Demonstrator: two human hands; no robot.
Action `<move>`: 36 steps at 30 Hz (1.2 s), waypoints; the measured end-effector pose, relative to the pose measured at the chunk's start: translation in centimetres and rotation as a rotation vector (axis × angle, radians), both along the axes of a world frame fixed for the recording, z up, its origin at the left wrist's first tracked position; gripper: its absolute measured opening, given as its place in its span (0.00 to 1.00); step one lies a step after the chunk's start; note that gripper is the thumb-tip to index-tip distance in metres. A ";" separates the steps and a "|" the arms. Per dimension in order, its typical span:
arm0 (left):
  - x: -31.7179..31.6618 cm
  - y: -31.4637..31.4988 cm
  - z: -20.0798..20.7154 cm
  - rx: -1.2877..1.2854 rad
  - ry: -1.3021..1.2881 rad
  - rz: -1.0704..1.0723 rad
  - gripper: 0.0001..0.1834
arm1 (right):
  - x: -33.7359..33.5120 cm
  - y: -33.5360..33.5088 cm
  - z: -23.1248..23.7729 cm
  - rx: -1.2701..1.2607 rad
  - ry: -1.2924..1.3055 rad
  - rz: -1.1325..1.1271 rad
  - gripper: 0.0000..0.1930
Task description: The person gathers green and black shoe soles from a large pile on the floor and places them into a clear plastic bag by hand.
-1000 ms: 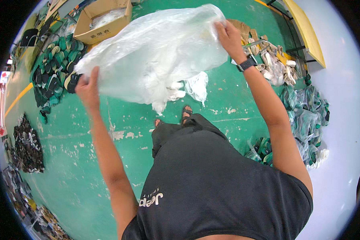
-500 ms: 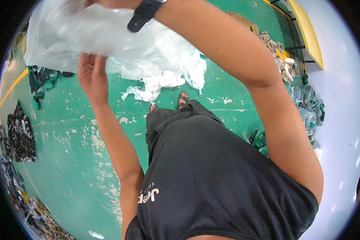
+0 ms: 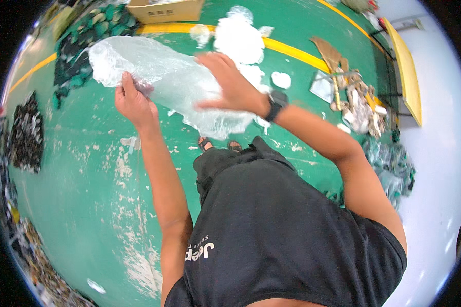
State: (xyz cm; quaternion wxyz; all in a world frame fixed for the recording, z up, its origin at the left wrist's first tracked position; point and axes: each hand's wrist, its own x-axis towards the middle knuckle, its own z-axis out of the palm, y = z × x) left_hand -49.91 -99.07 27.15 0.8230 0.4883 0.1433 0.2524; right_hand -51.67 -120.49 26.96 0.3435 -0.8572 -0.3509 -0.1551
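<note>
Shifted rightward since the earlier frame, the right hand (image 3: 230, 84) is being held splayed over the translucent plastic film (image 3: 174, 74) (contact unclear), which is being gripped near its left end by the left hand (image 3: 137, 106), while beyond, the green floor (image 3: 77, 220) is being littered by white scraps (image 3: 238, 41).

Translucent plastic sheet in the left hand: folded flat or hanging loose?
Loose: the translucent plastic sheet bunches up by the left hand and trails, wrinkled, past the open right hand.
</note>
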 end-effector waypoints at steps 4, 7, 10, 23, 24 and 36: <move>-3.2 1.1 1.5 -0.088 0.020 0.238 0.11 | -9.5 -7.0 -10.3 -0.338 0.425 -0.329 0.61; -7.4 2.9 2.0 -0.096 0.047 0.318 0.16 | -12.1 -7.3 -17.3 -0.363 0.605 -0.449 0.56; -10.2 3.8 2.6 -0.060 0.058 0.351 0.20 | -12.5 -4.5 -19.7 -0.326 0.514 -0.258 0.38; -27.7 19.4 -13.7 0.316 0.442 0.156 0.33 | -6.6 20.2 -9.1 0.698 0.945 -0.013 0.18; -30.2 18.6 -16.7 0.264 0.412 0.050 0.34 | -6.4 22.8 -7.9 0.738 0.975 -0.041 0.18; -38.0 27.4 -32.0 0.248 0.457 -0.049 0.25 | -9.3 46.6 -6.3 0.704 0.982 0.196 0.15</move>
